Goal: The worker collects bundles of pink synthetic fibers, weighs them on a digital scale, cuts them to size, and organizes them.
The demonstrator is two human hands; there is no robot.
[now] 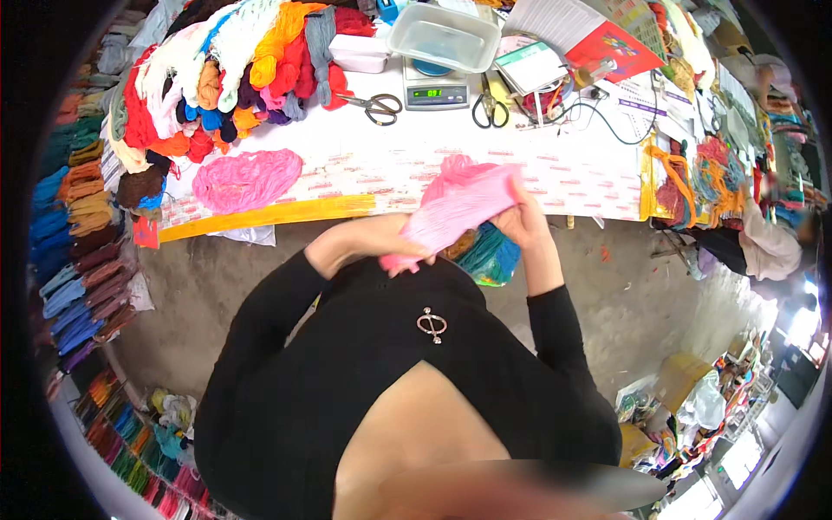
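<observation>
A skein of light pink yarn [459,211] is stretched between my two hands in front of my body, near the table's front edge. My left hand [400,243] is closed around its lower left end. At the upper right end, my right hand [523,218] grips the strands, its fingers partly hidden by the yarn. Just behind the stretched skein, more pink yarn [452,171] shows on the table. Off to the left lies a loose oval heap of pink yarn [247,181].
A scale [436,94] holds a clear plastic tub [444,37] at the back. Black-handled scissors [381,106] and a second pair [490,111] flank it. Many coloured skeins [234,69] pile up at the back left. Below the table edge sits a bag of teal yarn [490,257].
</observation>
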